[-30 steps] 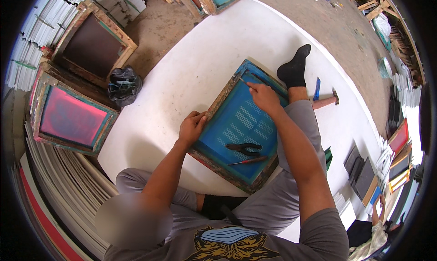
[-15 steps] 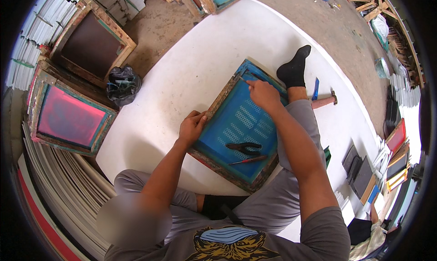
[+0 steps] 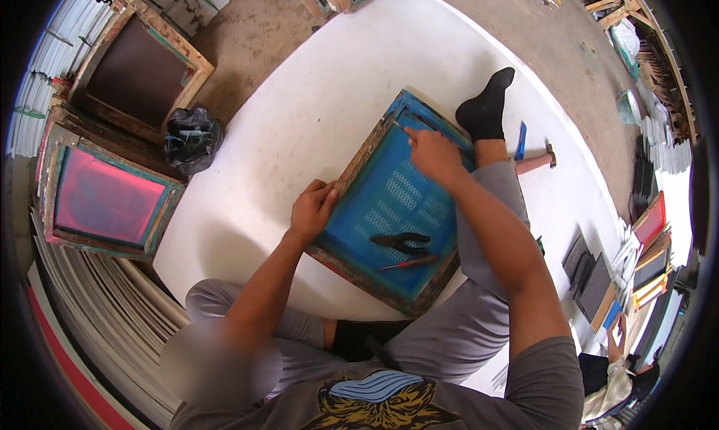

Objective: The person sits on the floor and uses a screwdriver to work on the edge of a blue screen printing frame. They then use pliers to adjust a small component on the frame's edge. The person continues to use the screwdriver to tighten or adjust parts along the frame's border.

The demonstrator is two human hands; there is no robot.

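Note:
A wooden screen-printing frame (image 3: 359,280) with blue mesh lies tilted on the white surface, against my right leg. My left hand (image 3: 313,211) is closed on its left rail, thumb on top. Over the mesh near the far corner is my right hand (image 3: 436,157), fingers curled and index finger pointing toward that corner. A thin tool (image 3: 398,123) sticks out from its fingers; its kind is too small to tell. Black-handled pliers (image 3: 403,242) and a thin red-handled tool (image 3: 410,264) lie on the near part of the mesh.
Right of my black-socked foot lie a hammer (image 3: 535,162) and a blue tool (image 3: 520,140). At left stand a pink-mesh frame (image 3: 112,198), a dark-mesh frame (image 3: 135,74) and a black plastic bag (image 3: 193,139). Another person's hand (image 3: 616,336) shows at lower right.
My right hand has shifted slightly at the far corner, with the thin tool's tip nearer the corner. My left hand keeps its hold. The other person's hand at lower right has risen.

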